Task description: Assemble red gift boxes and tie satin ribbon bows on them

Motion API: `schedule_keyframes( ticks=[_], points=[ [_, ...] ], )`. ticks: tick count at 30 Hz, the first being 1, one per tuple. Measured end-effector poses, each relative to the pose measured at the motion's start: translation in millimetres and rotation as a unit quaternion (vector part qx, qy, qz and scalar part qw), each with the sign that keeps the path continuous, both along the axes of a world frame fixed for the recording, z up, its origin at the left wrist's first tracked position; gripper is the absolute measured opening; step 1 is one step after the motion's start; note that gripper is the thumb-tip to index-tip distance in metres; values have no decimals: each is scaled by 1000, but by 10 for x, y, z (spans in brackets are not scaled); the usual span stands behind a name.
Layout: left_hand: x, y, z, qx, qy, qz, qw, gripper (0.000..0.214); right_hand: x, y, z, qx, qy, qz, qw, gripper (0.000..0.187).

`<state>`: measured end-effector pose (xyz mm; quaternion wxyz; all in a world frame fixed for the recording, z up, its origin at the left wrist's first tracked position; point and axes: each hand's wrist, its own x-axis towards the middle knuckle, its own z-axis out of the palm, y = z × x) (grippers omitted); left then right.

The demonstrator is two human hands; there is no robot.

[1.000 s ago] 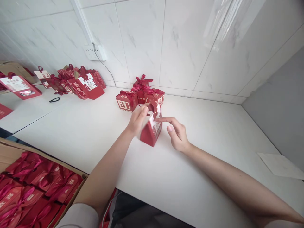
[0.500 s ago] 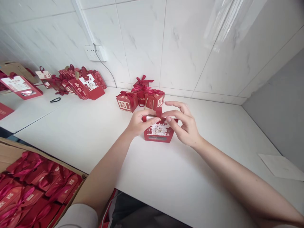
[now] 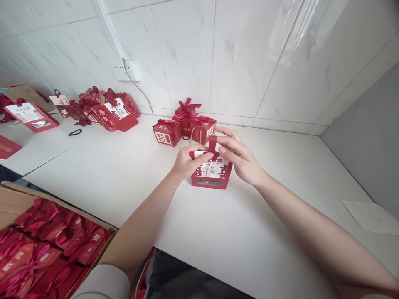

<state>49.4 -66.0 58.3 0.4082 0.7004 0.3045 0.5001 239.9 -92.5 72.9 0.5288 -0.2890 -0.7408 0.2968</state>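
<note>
A red gift box (image 3: 212, 184) with a white printed panel showing a cartoon couple and a small dark window stands upright on the table. From its top edge rises a red ribbon loop (image 3: 212, 144). My left hand (image 3: 193, 161) grips the box's upper left, thumb in front near the loop's base and fingers behind. At the upper right, my right hand (image 3: 241, 155) has its thumb on the front of the box and its forefinger behind the loop; its other fingers are spread. The far side of the box is hidden.
Small red ribboned boxes (image 3: 167, 135) stand by the wall beyond my hands. More red boxes (image 3: 120, 114) lie at the back left, near a black loop (image 3: 75, 132). A cardboard carton (image 3: 102, 245) of red ribboned boxes sits lower left. A paper sheet (image 3: 369, 216) lies right.
The ribbon loop stands taller and straighter above the box. My right hand has shifted slightly left and up, closer over the box's top edge. My left hand keeps its grip.
</note>
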Motion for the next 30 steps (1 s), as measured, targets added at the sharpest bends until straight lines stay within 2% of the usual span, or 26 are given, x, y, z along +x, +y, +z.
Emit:
schedule_keyframes(
  ticks=[2, 4, 9, 14, 16, 19, 24, 30],
  points=[
    [-5, 21, -27, -6, -6, -4, 1000, 25, 6, 10, -1, -32, 30, 29, 999, 20],
    [-12, 40, -48, -1, -7, -4, 1000, 25, 2, 22, -26, -59, 61, 27, 996, 21],
    [-19, 65, -63, 13, -12, 17, 1000, 23, -38, 45, -112, -104, 67, -17, 992, 25],
    [-4, 85, -103, 12, -6, 36, 999, 26, -69, 60, -172, -91, 90, -66, 990, 27],
    [12, 112, -166, 8, -14, 42, 999, 27, -83, 88, -253, -97, 105, -89, 986, 28],
    [38, 188, -323, -31, -74, 43, 996, 33, -100, 162, -469, -121, 115, -107, 980, 33],
    [20, 348, -571, -107, -137, -4, 985, 51, -47, 297, -848, -234, 95, -39, 967, 50],
    [-31, 426, -663, -114, -112, -12, 987, 54, 111, 381, -941, -225, 9, 7, 974, 58]
  ],
)
